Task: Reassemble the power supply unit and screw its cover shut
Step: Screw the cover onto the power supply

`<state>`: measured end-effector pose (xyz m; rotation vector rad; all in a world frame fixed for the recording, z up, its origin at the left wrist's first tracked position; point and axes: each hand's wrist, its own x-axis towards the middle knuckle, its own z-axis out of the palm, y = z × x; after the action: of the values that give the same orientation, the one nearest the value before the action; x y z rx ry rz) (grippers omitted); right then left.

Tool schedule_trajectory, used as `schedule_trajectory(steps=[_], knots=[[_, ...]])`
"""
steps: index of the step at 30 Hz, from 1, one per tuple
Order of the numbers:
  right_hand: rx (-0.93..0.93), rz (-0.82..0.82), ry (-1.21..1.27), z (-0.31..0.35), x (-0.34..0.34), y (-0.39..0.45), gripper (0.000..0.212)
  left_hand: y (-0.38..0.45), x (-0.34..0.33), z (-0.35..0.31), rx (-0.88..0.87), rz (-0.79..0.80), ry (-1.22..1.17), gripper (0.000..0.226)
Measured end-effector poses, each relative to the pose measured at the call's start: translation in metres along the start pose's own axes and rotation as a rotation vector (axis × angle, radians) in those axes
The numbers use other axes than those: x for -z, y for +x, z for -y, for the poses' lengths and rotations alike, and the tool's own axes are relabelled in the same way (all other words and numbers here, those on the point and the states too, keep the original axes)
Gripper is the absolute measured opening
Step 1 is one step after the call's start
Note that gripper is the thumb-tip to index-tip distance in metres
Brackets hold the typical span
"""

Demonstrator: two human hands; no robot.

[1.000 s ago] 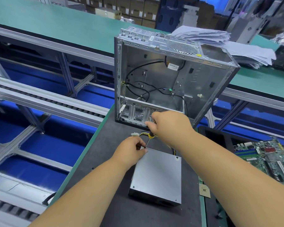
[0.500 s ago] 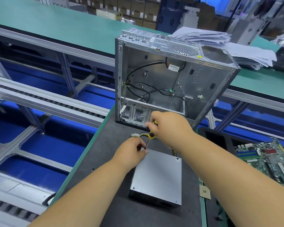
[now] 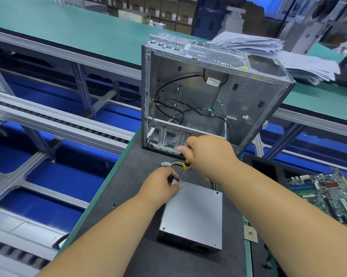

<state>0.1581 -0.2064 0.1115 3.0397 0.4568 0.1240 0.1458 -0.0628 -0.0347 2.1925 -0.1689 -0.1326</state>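
PSU (image 3: 192, 212) flat mid-surface, long axis toward me. Right grip (image 3: 206, 150) wrapped on screwdriver (image 3: 183, 170), tip at cover's far-left corner; left grip (image 3: 161, 186) pinches there, steadying the screw, nearer hand.

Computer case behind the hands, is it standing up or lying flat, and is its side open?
Standing upright, side open: the computer case shows its bare inside and loose black cables.

Hidden / cut off

Screwdriver (image 3: 186, 164) handle mostly buried in right hand (image 3: 206, 150); screw under its tip too small to tell. Motherboard (image 3: 328, 194) cropped by right edge.
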Motion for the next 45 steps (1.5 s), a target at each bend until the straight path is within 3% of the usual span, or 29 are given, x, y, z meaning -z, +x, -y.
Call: schedule_trajectory(steps=[5, 9, 14, 22, 27, 33, 38, 42, 45], knots=[[-0.005, 0.044, 0.192, 0.004, 0.004, 0.003, 0.015, 0.0, 0.0, 0.001, 0.008, 0.002, 0.006, 0.018], [0.077, 0.034, 0.227, 0.007, 0.007, 0.001, 0.021, -0.001, 0.0, 0.001, 0.01, 0.0, 0.01, 0.019], [0.041, 0.01, 0.098, 0.0, 0.002, -0.004, 0.03, 0.0, 0.0, 0.001, 0.009, -0.002, 0.01, 0.018], [0.094, 0.048, 0.244, -0.003, 0.01, -0.003, 0.023, 0.001, -0.001, 0.001, 0.013, -0.003, 0.015, 0.018], [0.051, 0.042, 0.081, -0.001, 0.003, -0.006, 0.031, 0.001, -0.001, 0.001, 0.011, 0.001, 0.001, 0.018], [0.045, 0.074, 0.165, 0.004, 0.008, -0.003, 0.015, 0.0, -0.001, 0.001, 0.007, 0.003, -0.015, 0.018], [0.094, 0.114, 0.263, 0.002, 0.013, -0.002, 0.033, 0.0, -0.001, 0.0, 0.009, -0.001, -0.002, 0.018], [0.059, 0.037, 0.074, 0.001, 0.005, -0.003, 0.027, 0.0, 0.0, -0.001, 0.009, 0.002, 0.007, 0.018], [-0.005, 0.015, -0.016, 0.002, -0.002, -0.006, 0.035, 0.0, 0.0, -0.001, 0.011, 0.007, 0.004, 0.019]])
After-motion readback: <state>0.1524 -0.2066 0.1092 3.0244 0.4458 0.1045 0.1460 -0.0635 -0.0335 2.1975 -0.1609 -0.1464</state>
